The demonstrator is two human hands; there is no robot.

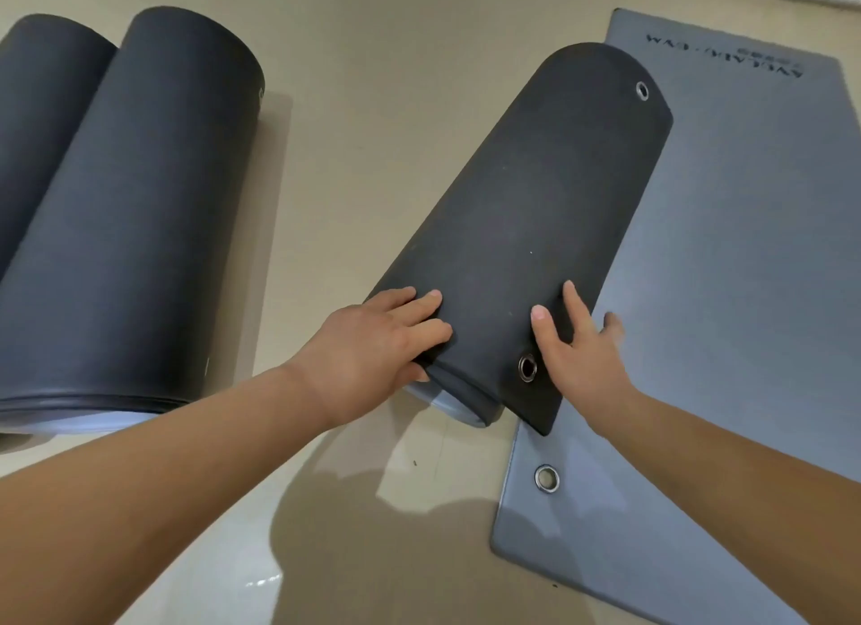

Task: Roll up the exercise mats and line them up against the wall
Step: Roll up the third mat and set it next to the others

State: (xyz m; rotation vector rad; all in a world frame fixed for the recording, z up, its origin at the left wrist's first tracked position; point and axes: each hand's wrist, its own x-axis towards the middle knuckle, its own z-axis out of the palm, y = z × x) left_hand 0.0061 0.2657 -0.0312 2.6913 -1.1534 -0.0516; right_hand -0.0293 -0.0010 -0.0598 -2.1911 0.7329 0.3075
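Both your hands hold the dark grey rolled foam mat [536, 214] at twelve o'clock, left hand [377, 344] gripping its end, right hand [582, 354] pressing flat-fingered; slacken and its flap [536, 396] may unroll.

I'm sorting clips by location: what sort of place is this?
Probably a gym or fitness studio: two rolled dark grey foam mats, a flat grey mat with metal eyelets and printed lettering, on a smooth beige floor.

Both arms extended forward. Left hand [379, 344] clamps mat roll [536, 205] end, thumb underneath. Right hand [580, 354] flat, fingers splayed, pressing down.
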